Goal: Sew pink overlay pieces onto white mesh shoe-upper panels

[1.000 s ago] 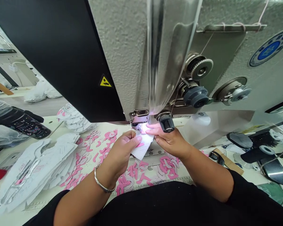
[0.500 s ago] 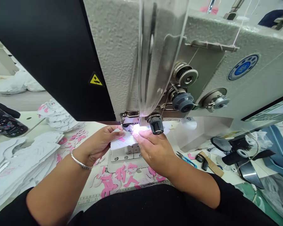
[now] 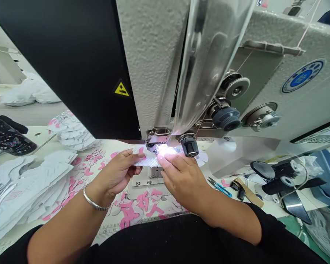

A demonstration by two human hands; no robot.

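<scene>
A white textured fabric piece (image 3: 147, 160) with pink patches lies under the lit needle area of a sewing machine (image 3: 151, 73). My left hand (image 3: 123, 165) pinches its left end between thumb and fingers. My right hand (image 3: 183, 176) presses on the fabric just right of the needle, fingers close together and its fingertips in the glare. Part of the fabric shows beyond my right hand. The needle and presser foot are washed out by the light. A metal bangle circles my left wrist.
Stacked white cut pieces (image 3: 41, 187) lie at left, with another pile (image 3: 71, 132) behind. Pink scraps (image 3: 143, 205) cover the table front. Blue thread snips (image 3: 220, 187), a black thread spool (image 3: 277, 185) and a blue bin (image 3: 323, 179) are at right. A dark patterned tumbler (image 3: 9, 135) stands far left.
The fabric's left end has swung up and flatter with my left hand, showing more pink patches. My right hand stays by the needle. The whole view has shifted slightly.
</scene>
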